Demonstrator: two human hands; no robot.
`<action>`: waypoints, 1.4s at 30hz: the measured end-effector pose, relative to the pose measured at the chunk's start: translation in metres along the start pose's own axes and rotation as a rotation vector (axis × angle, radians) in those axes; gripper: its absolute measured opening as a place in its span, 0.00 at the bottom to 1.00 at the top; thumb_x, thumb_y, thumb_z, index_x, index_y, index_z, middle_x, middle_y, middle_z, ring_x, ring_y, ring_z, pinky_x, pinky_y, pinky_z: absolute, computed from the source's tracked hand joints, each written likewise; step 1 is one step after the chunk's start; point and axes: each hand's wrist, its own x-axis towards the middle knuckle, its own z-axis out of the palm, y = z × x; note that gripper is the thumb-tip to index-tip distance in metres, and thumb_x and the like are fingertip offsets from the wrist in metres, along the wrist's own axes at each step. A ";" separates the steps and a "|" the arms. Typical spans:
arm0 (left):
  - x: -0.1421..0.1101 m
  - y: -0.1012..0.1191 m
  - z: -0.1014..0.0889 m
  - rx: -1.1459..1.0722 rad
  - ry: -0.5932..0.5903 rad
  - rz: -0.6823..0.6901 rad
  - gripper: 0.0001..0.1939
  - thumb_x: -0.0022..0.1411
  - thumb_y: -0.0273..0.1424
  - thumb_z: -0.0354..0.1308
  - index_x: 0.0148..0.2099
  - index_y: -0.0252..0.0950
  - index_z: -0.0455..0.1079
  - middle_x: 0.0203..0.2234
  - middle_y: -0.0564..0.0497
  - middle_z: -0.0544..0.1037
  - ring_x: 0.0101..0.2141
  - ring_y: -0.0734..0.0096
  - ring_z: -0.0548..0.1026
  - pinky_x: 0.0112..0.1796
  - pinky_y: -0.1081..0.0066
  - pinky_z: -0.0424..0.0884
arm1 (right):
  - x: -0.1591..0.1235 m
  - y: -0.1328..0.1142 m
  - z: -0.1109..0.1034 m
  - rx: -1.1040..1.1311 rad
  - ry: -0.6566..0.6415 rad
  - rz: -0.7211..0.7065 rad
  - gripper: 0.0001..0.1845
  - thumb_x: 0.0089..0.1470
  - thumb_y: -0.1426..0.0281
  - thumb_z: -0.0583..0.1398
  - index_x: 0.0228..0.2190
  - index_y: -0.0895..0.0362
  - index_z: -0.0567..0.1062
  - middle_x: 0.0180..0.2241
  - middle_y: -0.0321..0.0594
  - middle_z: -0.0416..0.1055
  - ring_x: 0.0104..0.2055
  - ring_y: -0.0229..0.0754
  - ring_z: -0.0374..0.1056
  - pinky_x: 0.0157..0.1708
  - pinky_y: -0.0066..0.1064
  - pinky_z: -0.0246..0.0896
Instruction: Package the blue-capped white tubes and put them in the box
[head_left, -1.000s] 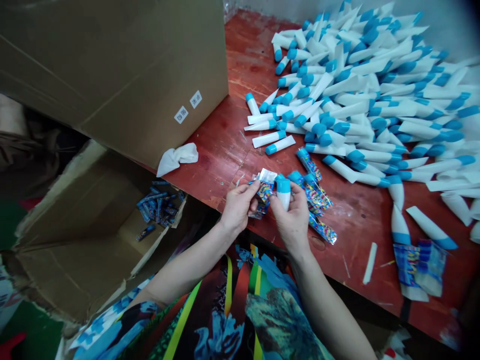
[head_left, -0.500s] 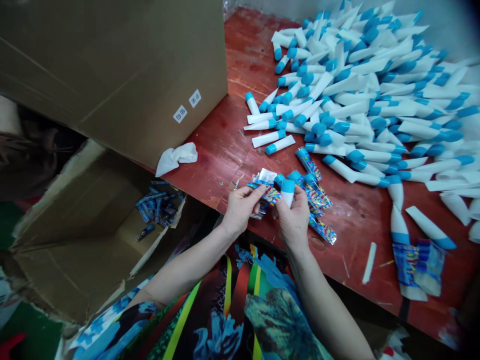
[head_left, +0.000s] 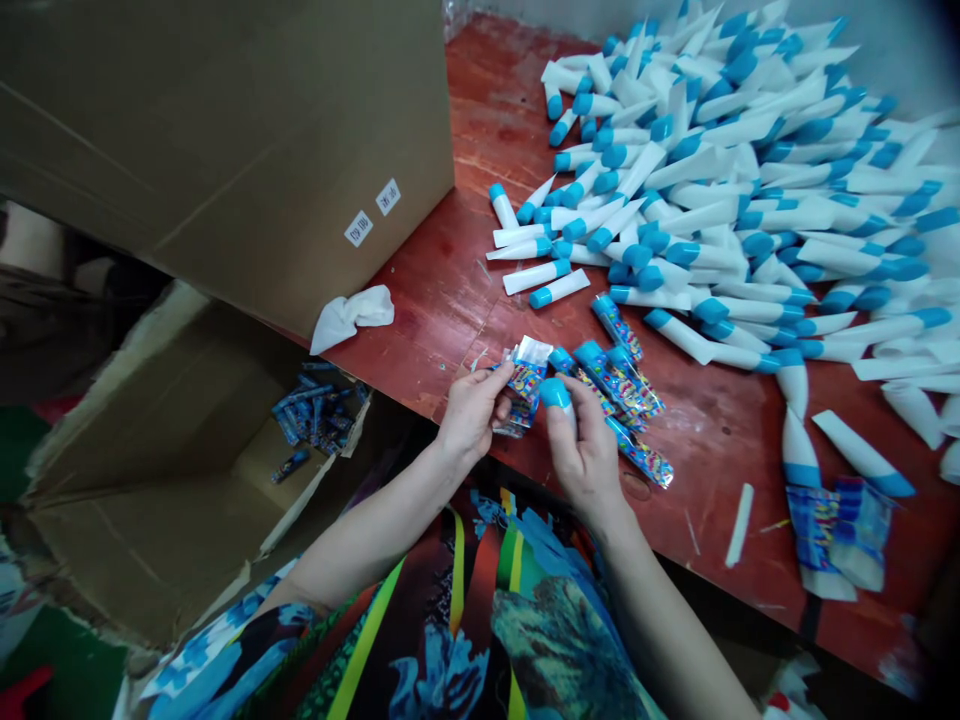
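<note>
Between thumb and fingers, my left hand point(head_left: 474, 412) pinches a small printed plastic sleeve point(head_left: 527, 380), blue with many-coloured lettering. More sleeves and a white piece lie around it on the table. My right hand point(head_left: 589, 450) is closed around a white tube with a blue cap point(head_left: 556, 394), cap pointing up and toward the sleeve; the tube and sleeve are apart. Just beyond my right hand lie several tubes in printed sleeves point(head_left: 626, 378). A large heap of bare white tubes with blue caps point(head_left: 705, 190) covers the back right of the table.
A tall cardboard box point(head_left: 262, 150) stands on the red table point(head_left: 442, 320) at the left. Below it, an open carton point(head_left: 150, 520) holds several sleeved tubes point(head_left: 315, 410). A crumpled white cloth point(head_left: 352, 317) lies at the table edge. Flat printed sleeves point(head_left: 814, 530) lie at the right.
My right hand first moved slightly right, its fingers at the stretched-out sleeve. Now it has drawn away from the sleeve, and the tube tilts left. My left hand stays near its place.
</note>
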 end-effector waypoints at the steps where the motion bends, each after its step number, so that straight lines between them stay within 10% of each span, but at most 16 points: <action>1: 0.000 0.001 0.000 0.000 -0.002 -0.006 0.25 0.57 0.46 0.71 0.25 0.37 0.63 0.11 0.59 0.63 0.13 0.82 0.56 0.18 0.75 0.47 | -0.002 -0.001 -0.002 -0.067 -0.018 -0.050 0.22 0.66 0.58 0.58 0.58 0.51 0.72 0.54 0.46 0.77 0.52 0.51 0.75 0.53 0.46 0.72; 16: -0.001 0.004 -0.002 0.011 -0.028 0.017 0.23 0.59 0.44 0.71 0.25 0.35 0.65 0.11 0.57 0.64 0.13 0.83 0.57 0.18 0.75 0.47 | 0.004 -0.017 -0.011 -0.502 -0.136 -0.165 0.28 0.67 0.59 0.57 0.65 0.50 0.71 0.42 0.47 0.79 0.36 0.51 0.78 0.33 0.38 0.75; 36: -0.011 0.000 0.007 0.055 -0.208 -0.109 0.26 0.54 0.47 0.74 0.28 0.35 0.65 0.13 0.60 0.65 0.13 0.84 0.59 0.16 0.78 0.47 | 0.013 -0.011 0.001 -0.421 -0.115 -0.069 0.21 0.68 0.56 0.54 0.52 0.56 0.74 0.46 0.51 0.80 0.43 0.55 0.79 0.39 0.43 0.74; 42: -0.008 0.004 0.001 -0.041 -0.235 -0.069 0.26 0.54 0.50 0.72 0.32 0.36 0.65 0.11 0.62 0.61 0.12 0.85 0.55 0.16 0.78 0.48 | 0.013 -0.012 -0.020 0.004 -0.277 0.075 0.24 0.64 0.52 0.59 0.55 0.52 0.69 0.37 0.42 0.78 0.36 0.48 0.75 0.35 0.38 0.71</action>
